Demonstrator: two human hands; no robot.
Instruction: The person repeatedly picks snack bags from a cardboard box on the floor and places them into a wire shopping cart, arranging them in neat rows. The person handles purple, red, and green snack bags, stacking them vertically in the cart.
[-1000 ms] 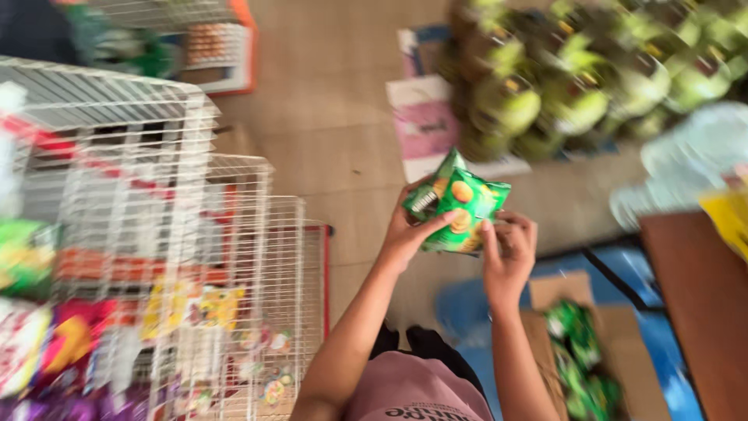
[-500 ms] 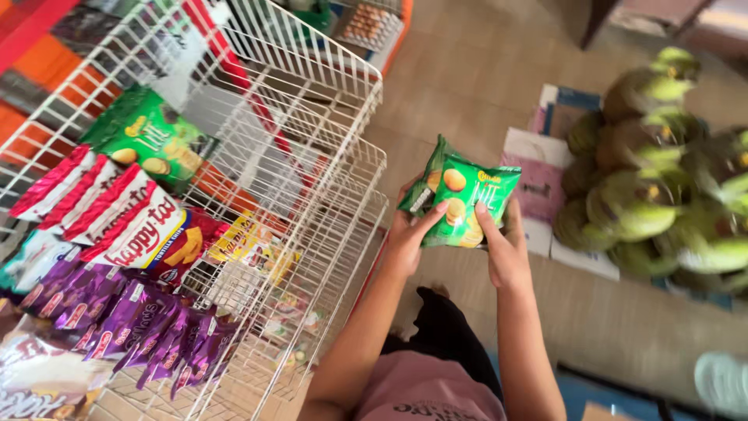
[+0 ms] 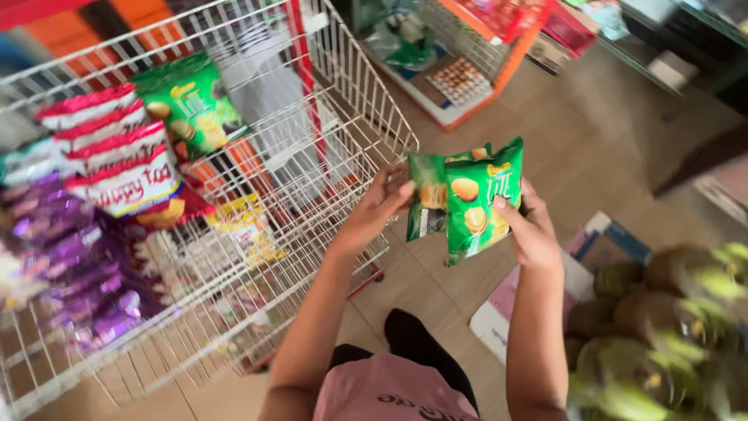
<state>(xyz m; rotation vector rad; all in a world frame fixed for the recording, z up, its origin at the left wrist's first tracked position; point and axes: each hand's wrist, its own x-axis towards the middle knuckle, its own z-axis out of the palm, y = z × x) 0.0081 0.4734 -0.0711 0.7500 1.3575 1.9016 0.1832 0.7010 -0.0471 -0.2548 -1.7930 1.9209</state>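
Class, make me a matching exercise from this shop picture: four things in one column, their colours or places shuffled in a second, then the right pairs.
Things:
1. snack packets in both hands
2. wire rack
3. packets at rack's lower left
4. coconuts

Descriptions:
A. purple
B. piled on the floor, right
C. green with yellow rounds
D. white

Pairs: 1-C, 2-D, 3-A, 4-B
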